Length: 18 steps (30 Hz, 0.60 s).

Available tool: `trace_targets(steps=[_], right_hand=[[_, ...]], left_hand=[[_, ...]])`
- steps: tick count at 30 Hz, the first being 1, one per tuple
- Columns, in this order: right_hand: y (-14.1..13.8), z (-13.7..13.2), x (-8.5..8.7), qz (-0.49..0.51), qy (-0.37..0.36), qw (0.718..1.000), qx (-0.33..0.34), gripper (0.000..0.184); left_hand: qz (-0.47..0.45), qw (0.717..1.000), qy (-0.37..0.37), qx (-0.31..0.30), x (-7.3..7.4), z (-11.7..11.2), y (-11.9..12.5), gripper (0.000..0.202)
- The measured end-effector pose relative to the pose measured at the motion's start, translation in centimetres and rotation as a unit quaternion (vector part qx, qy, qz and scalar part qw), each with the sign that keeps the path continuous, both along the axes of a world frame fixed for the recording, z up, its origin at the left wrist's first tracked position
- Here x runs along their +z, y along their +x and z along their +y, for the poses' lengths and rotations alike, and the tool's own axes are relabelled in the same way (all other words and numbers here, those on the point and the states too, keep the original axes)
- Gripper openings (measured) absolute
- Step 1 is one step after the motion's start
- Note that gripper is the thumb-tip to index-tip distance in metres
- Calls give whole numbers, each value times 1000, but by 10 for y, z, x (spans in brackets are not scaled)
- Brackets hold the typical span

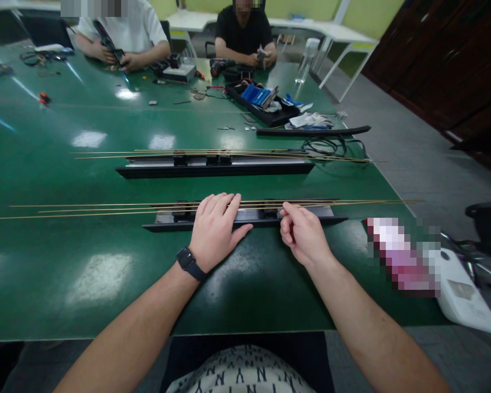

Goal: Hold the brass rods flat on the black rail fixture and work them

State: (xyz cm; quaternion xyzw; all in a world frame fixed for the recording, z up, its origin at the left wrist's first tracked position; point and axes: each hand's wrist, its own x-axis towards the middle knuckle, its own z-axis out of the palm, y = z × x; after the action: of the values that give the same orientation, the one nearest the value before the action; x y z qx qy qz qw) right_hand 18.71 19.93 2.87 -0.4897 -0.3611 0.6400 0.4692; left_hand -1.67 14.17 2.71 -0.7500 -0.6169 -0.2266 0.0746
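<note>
Black and silver, a long rail (251, 214) lies crosswise on a green table (237, 305), dark blocks (269, 208) set along its channel and thin brass-coloured rods (85, 206) running past both its ends. The left hand (216, 218), a dark watch (191, 263) at its wrist, rests palm down over rail and rods, fingers extended and released. The right hand (305, 232) is at the rods farther right, its fingers curled; whether they pinch a rod cannot be told. Just beyond lies a second rail (215, 172) with more rods of the same colour, a coiled dark cable (323, 144) near its right end. Farther back are a black strip (313, 132), white-and-blue gloves (311, 120) and a black tray (270, 117) holding a ribbed blue item (256, 95). Across the table, a person in a white top (123, 33) holds a dark tool (106, 41), while a person in a black top (243, 35) holds a small object (262, 54), a clear bottle (306, 61) standing nearby at the right. A white item (464, 300) shows at the table's right edge, beside a blurred pink-and-red item (401, 259).
</note>
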Motion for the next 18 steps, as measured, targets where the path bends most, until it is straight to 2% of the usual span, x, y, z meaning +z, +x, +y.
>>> trace_targets(steps=[9, 18], right_hand=[[1, -2, 1, -24, 7, 999, 35, 31], [1, -2, 2, -18, 2, 999, 29, 29]], left_hand=[[-7, 1000, 3, -3, 2, 0, 1, 61], [-16, 1000, 2, -2, 1, 0, 1, 61]])
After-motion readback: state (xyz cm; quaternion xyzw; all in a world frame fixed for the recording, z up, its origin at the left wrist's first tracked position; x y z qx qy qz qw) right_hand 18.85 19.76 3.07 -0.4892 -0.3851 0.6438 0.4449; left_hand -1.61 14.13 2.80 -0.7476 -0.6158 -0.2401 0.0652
